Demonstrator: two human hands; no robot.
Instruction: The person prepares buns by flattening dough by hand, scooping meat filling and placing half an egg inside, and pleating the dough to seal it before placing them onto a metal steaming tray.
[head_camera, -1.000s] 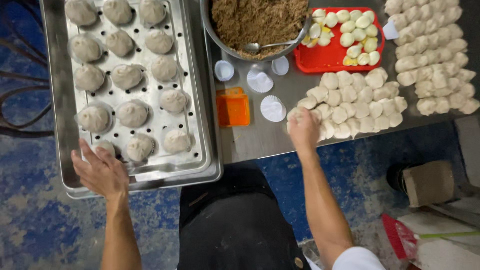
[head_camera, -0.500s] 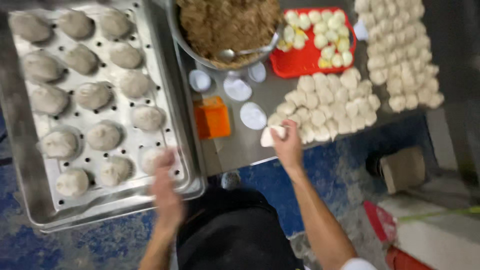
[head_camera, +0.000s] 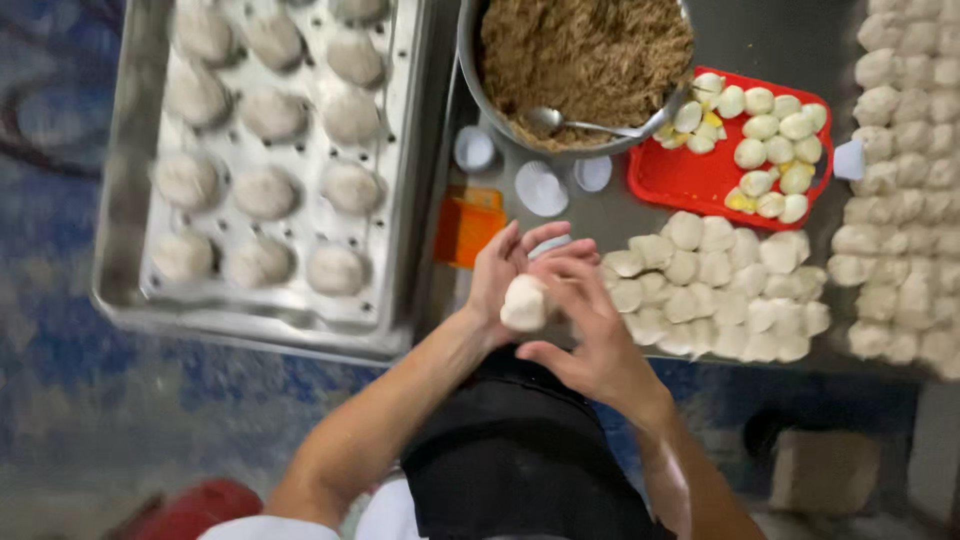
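Observation:
Both my hands meet near the table's front edge around one white dough ball (head_camera: 524, 303). My left hand (head_camera: 505, 268) cups it from the left, and my right hand (head_camera: 585, 325) presses on it from the right. Just to the right lies a heap of several more dough pieces (head_camera: 720, 285). Above it a red tray (head_camera: 680, 175) carries pale egg pieces (head_camera: 765, 125). A metal bowl (head_camera: 470, 60) of brown minced filling (head_camera: 585, 55), with a spoon (head_camera: 590, 125) in it, stands at the back.
A perforated metal tray (head_camera: 395, 230) with several shaped buns (head_camera: 335, 270) sits at the left. An orange scraper (head_camera: 465, 225) and small white paper discs (head_camera: 540, 188) lie beside the bowl. More dough pieces (head_camera: 905, 200) fill the right side. A blue floor shows below.
My left hand has come off the bun tray and across to the right. My right hand has lifted a dough ball from the heap, and both hands now close on it.

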